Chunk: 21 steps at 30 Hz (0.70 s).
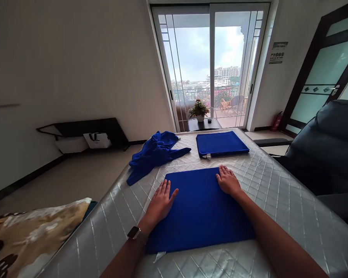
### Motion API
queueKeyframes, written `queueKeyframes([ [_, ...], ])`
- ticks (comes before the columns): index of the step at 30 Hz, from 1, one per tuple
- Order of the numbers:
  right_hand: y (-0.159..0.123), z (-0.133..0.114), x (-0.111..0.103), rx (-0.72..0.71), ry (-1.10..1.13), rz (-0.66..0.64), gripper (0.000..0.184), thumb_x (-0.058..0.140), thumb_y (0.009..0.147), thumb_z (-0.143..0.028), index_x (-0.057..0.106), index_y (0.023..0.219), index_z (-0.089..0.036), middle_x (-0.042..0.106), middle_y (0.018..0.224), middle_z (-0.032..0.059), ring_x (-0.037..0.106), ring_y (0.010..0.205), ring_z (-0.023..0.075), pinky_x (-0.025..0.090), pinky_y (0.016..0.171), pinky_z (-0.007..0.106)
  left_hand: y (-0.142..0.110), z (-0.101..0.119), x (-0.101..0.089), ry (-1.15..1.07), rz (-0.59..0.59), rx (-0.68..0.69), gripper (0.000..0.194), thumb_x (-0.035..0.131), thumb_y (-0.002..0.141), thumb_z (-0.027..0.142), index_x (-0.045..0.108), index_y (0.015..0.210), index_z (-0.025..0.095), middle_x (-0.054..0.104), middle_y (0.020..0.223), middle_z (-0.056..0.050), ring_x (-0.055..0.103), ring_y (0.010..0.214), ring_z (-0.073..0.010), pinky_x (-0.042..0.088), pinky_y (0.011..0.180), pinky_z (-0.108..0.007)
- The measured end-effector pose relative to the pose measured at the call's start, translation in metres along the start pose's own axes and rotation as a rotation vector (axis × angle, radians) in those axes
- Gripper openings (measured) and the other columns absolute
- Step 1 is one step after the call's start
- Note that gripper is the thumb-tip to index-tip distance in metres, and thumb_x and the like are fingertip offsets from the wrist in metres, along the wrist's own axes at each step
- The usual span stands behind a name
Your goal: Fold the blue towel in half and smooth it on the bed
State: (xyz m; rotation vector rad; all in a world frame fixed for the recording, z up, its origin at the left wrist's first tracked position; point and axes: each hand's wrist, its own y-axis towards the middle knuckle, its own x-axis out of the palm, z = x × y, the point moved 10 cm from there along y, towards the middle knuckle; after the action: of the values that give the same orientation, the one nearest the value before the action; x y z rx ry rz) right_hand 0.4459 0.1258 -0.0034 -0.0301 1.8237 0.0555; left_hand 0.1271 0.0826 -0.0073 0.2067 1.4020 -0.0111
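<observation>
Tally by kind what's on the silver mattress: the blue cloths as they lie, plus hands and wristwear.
Flat blue cloth: 1
Folded blue cloth pile: 1, layers not countable
Crumpled blue cloth: 1
Hands: 2, left hand and right hand, both on the flat cloth
Smartwatch: 1
Total: 6

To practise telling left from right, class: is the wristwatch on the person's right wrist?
No, the wristwatch is on the left wrist, just behind the left hand.
</observation>
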Motion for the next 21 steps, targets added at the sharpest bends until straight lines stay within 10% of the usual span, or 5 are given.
queueKeyframes([
  [6,0.001,0.000,0.000,-0.001,0.047,0.004,0.066,0.020,0.105,-0.040,0.022,0.162,-0.007,0.019,0.170,0.0092,0.012,0.157,0.0195,0.005,0.126,0.038,0.003,0.019,-0.023,0.142,0.073,0.027,0.089,0.016,0.099,0.071,0.040,0.155,0.005,0.036,0.162,-0.023,0.027,0.154,-0.0343,0.026,0.124,-0.053],
  [16,-0.001,-0.003,-0.004,-0.032,0.109,0.028,0.064,0.022,0.105,-0.034,0.023,0.161,-0.005,0.019,0.169,0.0127,0.013,0.157,0.0213,0.008,0.126,0.041,0.046,0.204,-0.019,-0.038,0.046,0.399,0.067,0.024,0.105,0.058,0.054,0.146,0.015,0.055,0.151,-0.014,0.047,0.143,-0.0264,0.037,0.120,-0.043],
  [21,-0.003,-0.007,-0.002,-0.096,0.067,0.012,0.062,0.025,0.102,-0.025,0.026,0.161,-0.007,0.019,0.169,0.0138,0.014,0.157,0.0244,0.009,0.126,0.044,0.080,0.239,0.004,-0.116,0.037,0.337,0.062,0.023,0.107,0.053,0.054,0.144,0.014,0.055,0.151,-0.015,0.047,0.143,-0.0249,0.036,0.120,-0.042],
])
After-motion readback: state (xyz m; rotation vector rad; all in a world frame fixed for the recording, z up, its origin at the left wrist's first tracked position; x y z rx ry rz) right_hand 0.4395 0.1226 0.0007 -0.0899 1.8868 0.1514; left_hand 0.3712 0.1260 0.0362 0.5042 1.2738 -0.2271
